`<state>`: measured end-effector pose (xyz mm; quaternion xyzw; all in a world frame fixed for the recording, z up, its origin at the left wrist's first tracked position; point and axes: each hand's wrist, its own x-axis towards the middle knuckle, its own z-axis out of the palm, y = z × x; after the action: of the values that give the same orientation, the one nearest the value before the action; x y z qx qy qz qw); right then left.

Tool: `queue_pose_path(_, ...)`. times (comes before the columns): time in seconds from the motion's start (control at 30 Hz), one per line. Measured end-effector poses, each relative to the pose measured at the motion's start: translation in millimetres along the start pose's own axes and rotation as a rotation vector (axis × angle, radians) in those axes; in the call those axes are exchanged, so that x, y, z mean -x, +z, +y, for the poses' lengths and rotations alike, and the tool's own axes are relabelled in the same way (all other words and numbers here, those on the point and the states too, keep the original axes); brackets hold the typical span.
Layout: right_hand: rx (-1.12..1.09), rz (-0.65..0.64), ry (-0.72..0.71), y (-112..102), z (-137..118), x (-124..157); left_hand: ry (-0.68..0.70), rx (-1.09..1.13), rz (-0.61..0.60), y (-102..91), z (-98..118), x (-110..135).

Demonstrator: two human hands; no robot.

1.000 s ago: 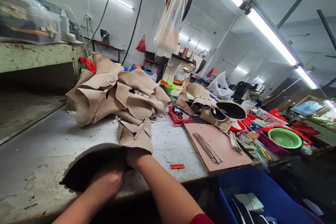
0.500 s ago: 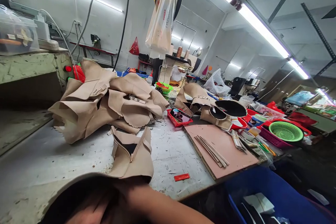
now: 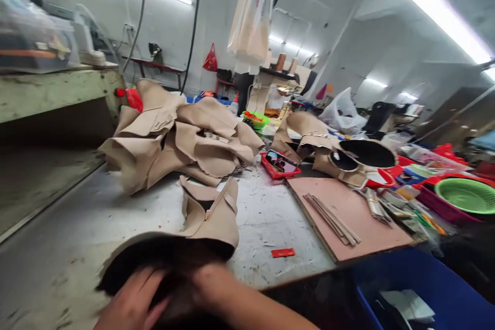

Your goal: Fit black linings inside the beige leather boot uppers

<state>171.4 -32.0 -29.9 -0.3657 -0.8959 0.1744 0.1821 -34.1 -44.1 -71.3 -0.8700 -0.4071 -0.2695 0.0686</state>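
A beige boot upper (image 3: pixel 214 224) with a zip lies in front of me, its wide dark-lined opening (image 3: pixel 154 250) towards me. My left hand (image 3: pixel 133 296) is at the left part of this opening, against the black lining. Its fingers lie side by side and the thumb stands apart from them, with dark lining showing between. My right hand (image 3: pixel 209 276) reaches into the opening from the right. Its fingers are hidden in the dark inside, so I cannot see what they touch. Both hands are somewhat blurred.
Beyond lies a heap of beige uppers (image 3: pixel 193 139), with more uppers (image 3: pixel 309 134) to the right. A phone (image 3: pixel 280 161) rests in a red basket (image 3: pixel 276 174). Beige strips (image 3: pixel 331 219) lie on a pinkish board (image 3: pixel 371 237). A red piece (image 3: pixel 282 252) lies nearby; a blue bin (image 3: pixel 436 278) stands below.
The view has turned, so the scene sits further right. My left hand has come up into fuller view over the black lining, and more of the dark opening shows.
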Motion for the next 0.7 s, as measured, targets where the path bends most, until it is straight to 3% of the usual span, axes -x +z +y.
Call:
queue_pose_path(0.03, -0.061, -0.029, 0.047, 0.2, 0.5, 1.1, -0.056, 0.022, 0.009, -8.4, 3.9, -2.0)
queue_pose_path(0.17, -0.190, -0.120, 0.153, -0.3, 0.9, 4.8, -0.127, 0.179, -0.167, -32.0, 17.4, -7.9)
queue_pose_path(0.3, -0.147, -0.125, 0.019, -8.3, -1.5, 10.9, -0.121, 0.325, -0.289, -47.0, 23.8, -10.3)
queue_pose_path(0.4, -0.144, -0.176, -0.123, -22.9, -1.1, 17.5, -0.132, 0.304, -0.494, -56.4, 24.5, -12.6)
queue_pose_path(0.5, -0.363, -0.229, -0.184, -35.7, 4.6, 25.4, -0.145, 0.272, -0.705, -63.9, 25.7, -18.3)
queue_pose_path(0.6, -0.685, -0.175, -0.038, -35.8, 15.0, 32.2, -0.111, 0.252, -0.839, -71.4, 27.9, -26.2)
queue_pose_path(0.7, -0.793, -0.011, 0.126, -27.2, 23.2, 34.2, -0.116, 0.237, -0.914, -80.1, 30.3, -32.6)
